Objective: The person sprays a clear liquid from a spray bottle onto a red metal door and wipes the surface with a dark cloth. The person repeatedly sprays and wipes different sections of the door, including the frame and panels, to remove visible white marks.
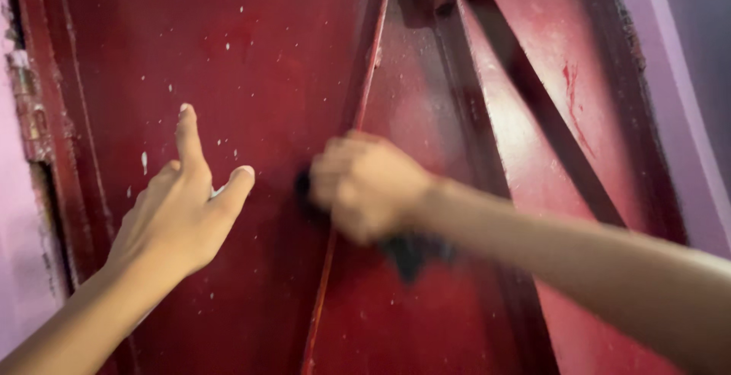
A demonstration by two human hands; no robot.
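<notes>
Two bare hands reach forward against a dark red metal door (259,55). The left hand (179,207) is spread open, fingers pointing up and away, its palm flat on or just off the left door panel; whether it touches cannot be told. A small pale thing shows between its thumb and forefinger, too small to identify. Further right, the right hand (365,185) is closed in a fist around a dark cloth (411,253), which hangs out below the fist and shows a little at its left edge. The fist and cloth press at the raised rib (358,116) that divides the door panels; this rib runs long from bottom left up to top right. The right hand is directly on it, the left hand well apart to its left. White specks dot the panel. A lilac wall (685,78) borders the door at far right.
</notes>
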